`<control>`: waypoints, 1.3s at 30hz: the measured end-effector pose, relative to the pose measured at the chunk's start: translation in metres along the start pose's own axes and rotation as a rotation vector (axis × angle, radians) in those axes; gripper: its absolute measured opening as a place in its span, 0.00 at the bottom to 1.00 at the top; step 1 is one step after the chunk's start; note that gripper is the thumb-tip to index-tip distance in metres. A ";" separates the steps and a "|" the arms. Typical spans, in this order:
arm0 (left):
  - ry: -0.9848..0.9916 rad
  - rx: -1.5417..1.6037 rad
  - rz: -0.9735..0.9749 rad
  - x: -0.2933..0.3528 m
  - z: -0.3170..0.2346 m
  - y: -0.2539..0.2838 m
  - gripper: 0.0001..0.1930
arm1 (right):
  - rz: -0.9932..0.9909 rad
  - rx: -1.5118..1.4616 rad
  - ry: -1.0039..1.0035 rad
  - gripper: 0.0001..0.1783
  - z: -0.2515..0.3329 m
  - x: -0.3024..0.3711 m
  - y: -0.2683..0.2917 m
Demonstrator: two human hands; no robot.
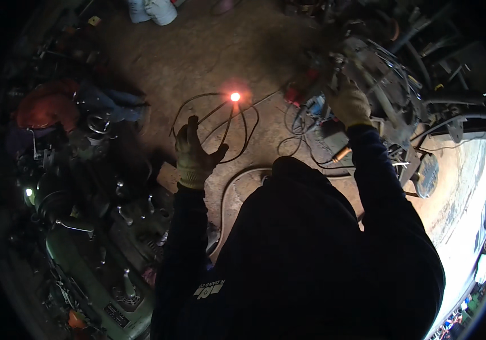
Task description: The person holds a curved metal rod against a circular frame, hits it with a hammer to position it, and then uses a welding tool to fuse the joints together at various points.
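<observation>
My left hand (193, 154), in a pale work glove, is raised over the floor with thumb and fingers apart and nothing in it. Ahead of it a small bright orange-red glow (235, 97) shines among looping dark cables (246, 139). My right hand (351, 106), also gloved, reaches to the edge of a cluttered heap of metal parts (381, 85). Its fingertips run into shadow beside a metal piece (338, 58), and I cannot see whether they grip it. Near that hand lie a blue object (315, 105) and an orange-handled tool (342, 154).
A green machine (78, 272) with several levers stands at left. Red cloth (50, 105) and blue cloth (109, 105) lie beyond it. A hose (228, 192) curves along the brown floor near me. White bags (155, 10) sit far ahead. A round disc (427, 174) stands right, before a bright opening.
</observation>
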State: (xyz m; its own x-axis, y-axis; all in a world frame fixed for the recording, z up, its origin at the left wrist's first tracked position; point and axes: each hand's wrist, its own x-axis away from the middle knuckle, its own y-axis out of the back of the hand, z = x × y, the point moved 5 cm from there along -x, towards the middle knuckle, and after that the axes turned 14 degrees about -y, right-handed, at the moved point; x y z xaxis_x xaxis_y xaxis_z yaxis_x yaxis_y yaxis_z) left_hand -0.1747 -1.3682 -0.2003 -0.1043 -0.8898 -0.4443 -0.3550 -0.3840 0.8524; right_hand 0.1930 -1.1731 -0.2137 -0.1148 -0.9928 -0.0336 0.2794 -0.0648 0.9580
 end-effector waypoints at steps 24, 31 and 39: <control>-0.270 0.392 -0.063 -0.417 0.224 -0.141 0.56 | 0.398 -1.527 -0.618 0.18 0.139 -0.177 -0.054; -0.476 0.667 -0.074 -0.566 0.244 -0.238 0.56 | 0.027 -1.188 -0.446 0.17 0.202 -0.357 -0.076; -0.626 0.668 0.153 -0.748 0.279 -0.288 0.60 | -0.177 -1.388 -0.540 0.17 0.240 -0.501 -0.098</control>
State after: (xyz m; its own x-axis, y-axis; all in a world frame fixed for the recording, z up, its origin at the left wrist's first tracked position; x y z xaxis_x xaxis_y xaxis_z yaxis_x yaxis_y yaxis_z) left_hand -0.2536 -0.5231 -0.1906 -0.6076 -0.5489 -0.5741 -0.7373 0.1210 0.6647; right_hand -0.0054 -0.6448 -0.2228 -0.4847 -0.8265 0.2862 0.8469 -0.5253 -0.0827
